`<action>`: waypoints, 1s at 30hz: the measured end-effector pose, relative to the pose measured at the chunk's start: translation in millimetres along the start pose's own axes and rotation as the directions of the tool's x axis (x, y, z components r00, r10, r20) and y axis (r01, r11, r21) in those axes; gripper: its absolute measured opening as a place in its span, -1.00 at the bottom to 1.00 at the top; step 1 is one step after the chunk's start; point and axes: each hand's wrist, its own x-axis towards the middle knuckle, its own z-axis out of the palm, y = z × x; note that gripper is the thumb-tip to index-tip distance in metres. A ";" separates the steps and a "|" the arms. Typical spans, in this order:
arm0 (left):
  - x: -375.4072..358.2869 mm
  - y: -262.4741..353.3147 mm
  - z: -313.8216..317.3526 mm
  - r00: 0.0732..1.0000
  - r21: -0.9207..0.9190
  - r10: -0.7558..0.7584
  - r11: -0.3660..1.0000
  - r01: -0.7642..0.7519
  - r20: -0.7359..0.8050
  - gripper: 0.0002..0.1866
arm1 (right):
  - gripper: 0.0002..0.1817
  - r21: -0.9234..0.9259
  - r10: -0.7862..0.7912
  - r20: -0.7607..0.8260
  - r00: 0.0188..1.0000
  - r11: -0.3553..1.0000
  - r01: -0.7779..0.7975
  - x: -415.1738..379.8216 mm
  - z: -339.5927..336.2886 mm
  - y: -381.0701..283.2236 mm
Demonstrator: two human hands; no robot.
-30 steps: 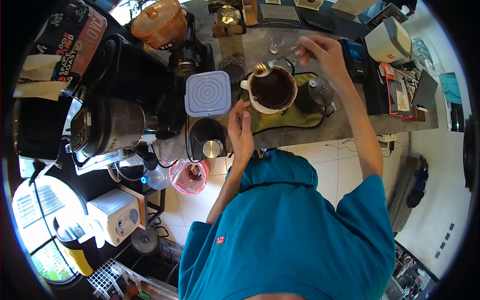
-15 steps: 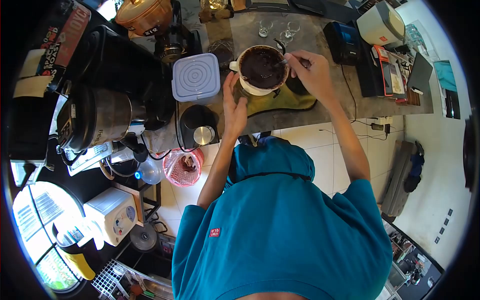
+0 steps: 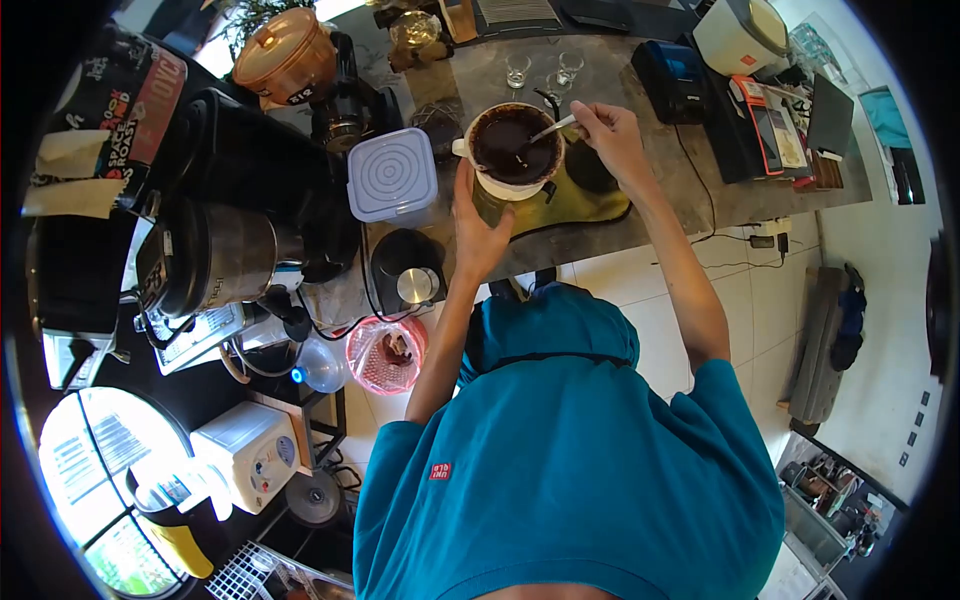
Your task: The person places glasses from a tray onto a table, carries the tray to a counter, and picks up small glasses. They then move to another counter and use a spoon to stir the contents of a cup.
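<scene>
A white cup-shaped vessel point(image 3: 507, 188) full of dark brown liquid stands near the counter's front edge, with brown residue around its inner rim. My right hand point(image 3: 612, 140) pinches the handle of a spoon point(image 3: 553, 128), whose lower end dips into the liquid. On the vessel's lower left side rests my left hand point(image 3: 480, 229), fingers apart, with the thumb toward the front. A yellow-green cloth point(image 3: 590, 205) lies beneath and to the right. Left of the vessel is a square container with a translucent lid point(image 3: 392, 174).
Small glasses point(image 3: 517, 70) stand behind the vessel. A black scale-like device with a round metal piece point(image 3: 415, 285) sits at the front left. Coffee machines point(image 3: 235, 255) fill the left side; a black printer-like box point(image 3: 672, 82) and cables are at right.
The spoon's handle now shows more, and my right hand has shifted slightly up and away from the vessel's rim. The whole view has shifted a little with the head.
</scene>
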 end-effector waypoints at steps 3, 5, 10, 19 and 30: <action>-1.8 0.1 -0.3 1.000 0.012 0.000 1.000 0.000 0.000 -0.05 | -0.60 0.148 0.059 0.002 0.998 0.987 -0.059 -2.7 -1.8 -2.8; -0.9 1.9 -1.4 1.000 0.028 0.001 1.000 -0.001 0.002 -0.05 | -0.61 0.150 0.058 0.013 0.998 0.987 -0.059 -5.2 -6.2 -10.6; -1.2 -5.7 -1.7 1.000 0.088 0.003 0.996 -0.002 -0.004 -0.03 | -0.61 0.022 -0.079 -0.020 0.997 0.997 0.080 -6.4 -11.5 -28.4; 0.3 -8.7 -9.6 0.997 0.340 0.051 0.938 -0.069 0.061 0.03 | -0.70 -0.433 -0.507 0.117 0.854 0.748 0.503 -9.4 -8.4 -68.8; -2.6 -8.7 -10.1 0.995 0.324 -0.007 0.946 -0.026 0.099 0.10 | -0.72 -0.462 -0.594 0.403 0.697 0.525 0.715 4.8 6.0 -48.8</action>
